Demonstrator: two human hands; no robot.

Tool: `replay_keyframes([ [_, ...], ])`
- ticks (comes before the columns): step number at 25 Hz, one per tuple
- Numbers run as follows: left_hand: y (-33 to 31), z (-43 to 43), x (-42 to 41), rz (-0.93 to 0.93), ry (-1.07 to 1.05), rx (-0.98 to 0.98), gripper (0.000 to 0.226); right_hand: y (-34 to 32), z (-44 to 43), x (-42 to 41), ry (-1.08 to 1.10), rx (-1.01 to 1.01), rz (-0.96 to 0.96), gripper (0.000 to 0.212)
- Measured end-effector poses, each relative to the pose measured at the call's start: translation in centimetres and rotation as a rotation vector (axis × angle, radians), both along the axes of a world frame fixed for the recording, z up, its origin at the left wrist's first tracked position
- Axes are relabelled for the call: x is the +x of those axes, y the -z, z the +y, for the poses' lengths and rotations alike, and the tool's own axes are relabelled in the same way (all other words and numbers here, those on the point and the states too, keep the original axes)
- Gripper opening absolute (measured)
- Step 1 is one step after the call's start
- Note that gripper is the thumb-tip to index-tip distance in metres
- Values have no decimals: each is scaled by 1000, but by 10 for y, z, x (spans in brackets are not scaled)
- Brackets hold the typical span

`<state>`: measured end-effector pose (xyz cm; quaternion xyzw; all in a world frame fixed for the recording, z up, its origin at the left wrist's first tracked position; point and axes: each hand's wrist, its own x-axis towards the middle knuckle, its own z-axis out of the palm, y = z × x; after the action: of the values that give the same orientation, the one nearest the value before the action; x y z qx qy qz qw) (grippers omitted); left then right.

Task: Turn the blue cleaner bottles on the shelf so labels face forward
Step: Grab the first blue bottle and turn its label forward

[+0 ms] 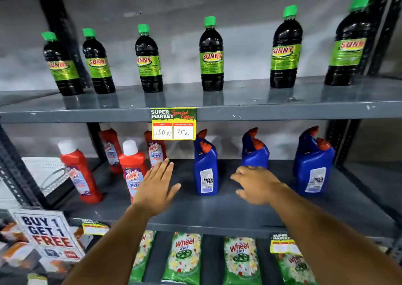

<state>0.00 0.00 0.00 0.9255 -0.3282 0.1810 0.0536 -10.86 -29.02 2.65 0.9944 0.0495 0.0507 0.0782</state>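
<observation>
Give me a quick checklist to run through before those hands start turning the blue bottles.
1. Left blue bottle needs turning: ok, its back label with a code faces out.
2. Right blue bottle needs turning: ok, back label also shows.
3. Middle blue bottle label side: cannot tell, the right hand covers its lower part.
4. Left hand free: ok, open and empty.
5. Right hand gripping the middle bottle: cannot tell.
6. Room on the shelf around the bottles: ok, they stand apart.
</observation>
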Motion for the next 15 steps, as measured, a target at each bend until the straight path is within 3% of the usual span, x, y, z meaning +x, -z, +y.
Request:
replay_keyframes([
  [5, 3, -51, 26, 276, -101, -208, 71, 43, -2, 29, 49, 223, 134, 47],
  [11, -11, -94, 59, 559, -122, -476, 68, 82, 11, 64, 164, 660, -54, 46],
  [15, -18, -115, 77, 670, 28, -571, 19, 107, 34, 83, 288, 836, -142, 51],
])
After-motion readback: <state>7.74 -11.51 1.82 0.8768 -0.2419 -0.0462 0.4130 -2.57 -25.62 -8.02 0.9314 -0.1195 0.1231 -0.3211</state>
